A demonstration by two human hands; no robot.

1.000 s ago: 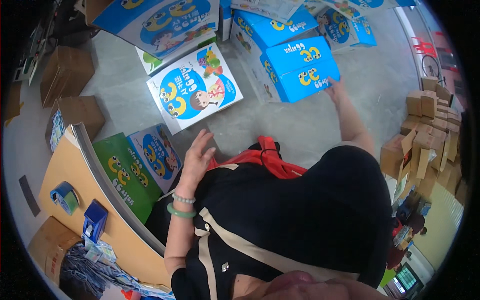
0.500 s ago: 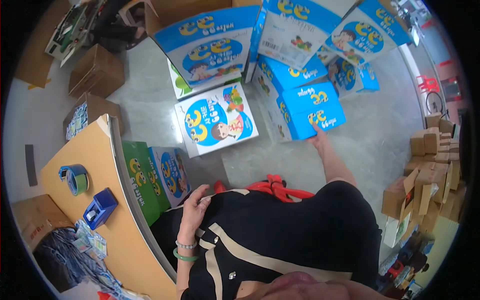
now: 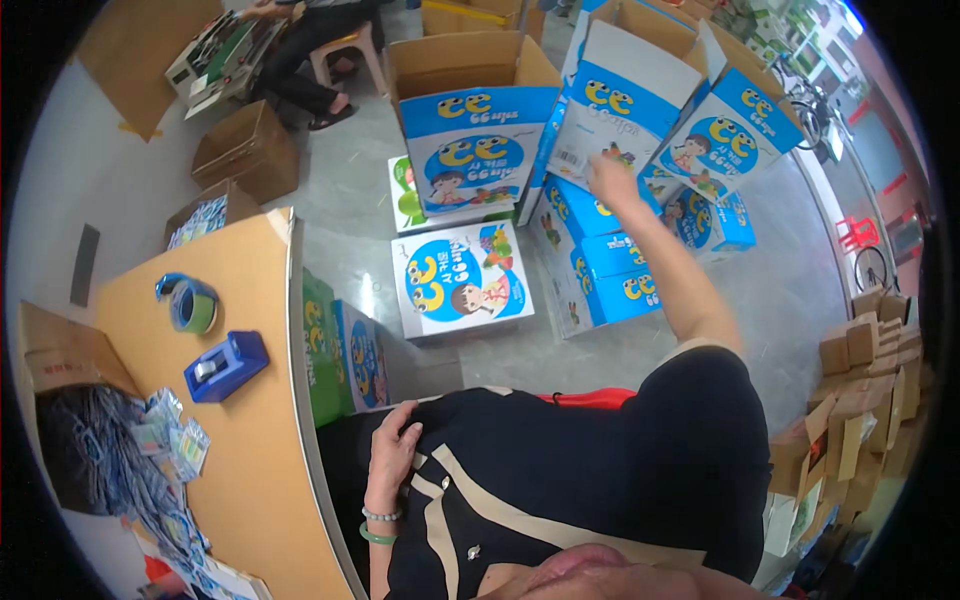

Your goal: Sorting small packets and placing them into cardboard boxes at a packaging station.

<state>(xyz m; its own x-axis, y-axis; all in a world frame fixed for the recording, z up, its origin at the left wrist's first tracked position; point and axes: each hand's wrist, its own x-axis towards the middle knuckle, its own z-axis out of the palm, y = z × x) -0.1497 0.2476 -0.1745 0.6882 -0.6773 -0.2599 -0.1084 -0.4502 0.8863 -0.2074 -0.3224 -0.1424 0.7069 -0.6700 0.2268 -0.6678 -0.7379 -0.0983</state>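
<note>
My right hand (image 3: 613, 184) reaches forward over the closed blue cartons (image 3: 620, 258). It is in front of the white printed side of an open-topped carton (image 3: 612, 118). Its fingers point away and are partly hidden by the hand's back, so whether it touches the carton or grips anything is unclear. My left hand (image 3: 393, 450) rests open against my dark top, near the table edge, with nothing in it. Between the table and the blue cartons lies a closed white-and-blue carton (image 3: 463, 283) on the floor. Behind that stands another open-topped blue carton (image 3: 478, 150).
On the wooden table (image 3: 250, 420) at left are a tape roll (image 3: 192, 305), a blue tape dispenser (image 3: 227, 366) and a heap of small packets (image 3: 120, 450). Brown cartons (image 3: 850, 400) are stacked at right. Far left, a person sits on a stool (image 3: 352, 55) by a machine (image 3: 222, 65).
My right hand has left the near edge of the blue carton and moved forward to the open carton. The view has shifted, showing more of the far side. My left hand stays at my top.
</note>
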